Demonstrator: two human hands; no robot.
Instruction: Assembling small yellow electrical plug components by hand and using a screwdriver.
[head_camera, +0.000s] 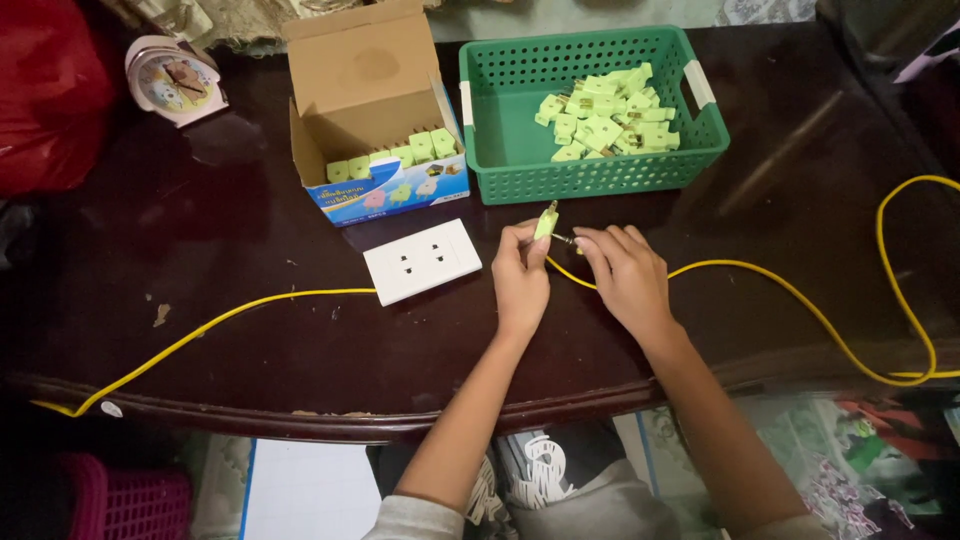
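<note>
Both hands meet at the middle of the dark counter (250, 240), just in front of the green basket (500, 150). The left hand (521, 280) pinches a small pale-green plug (545, 222) between thumb and fingertips, holding it upright with its top tilted toward the basket. The right hand (625, 278) has its fingers curled and drawn together at the plug's metal end, where the yellow cable (760, 275) comes in; whether the fingertips grip the prongs or the cable end is too small to tell. The cable runs from the hands to the right, loops near the counter's edge and climbs back up, and another stretch trails left across the counter toward the front edge. Just left of the left hand lies a white double socket plate (422, 260), flat and touching the cable. The basket holds a heap of the same pale-green plugs (605, 122) in its right half. Beside it stands an open cardboard box (375, 110) with more plugs in a row, and a small pink clock (175, 80) sits at the far left.
</note>
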